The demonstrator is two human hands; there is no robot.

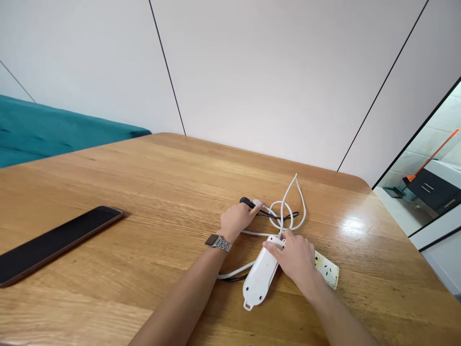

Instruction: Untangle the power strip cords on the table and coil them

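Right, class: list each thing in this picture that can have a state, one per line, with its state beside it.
white power strip: lying flat on the table, face down, right hand on its cable end
second power strip: flat, sockets up and unplugged, partly under the right hand
white cable: loosely looped, tangled with the black cable
black cable: slack, plug end by the left hand
left hand: closed on the cables
right hand: pressing the white power strip
tablet: screen dark, flat

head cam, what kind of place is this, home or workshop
Most likely a home room. A wooden table stands against a plain panelled wall, a teal upholstered seat sits beside it, and a tiled room shows through the doorway.
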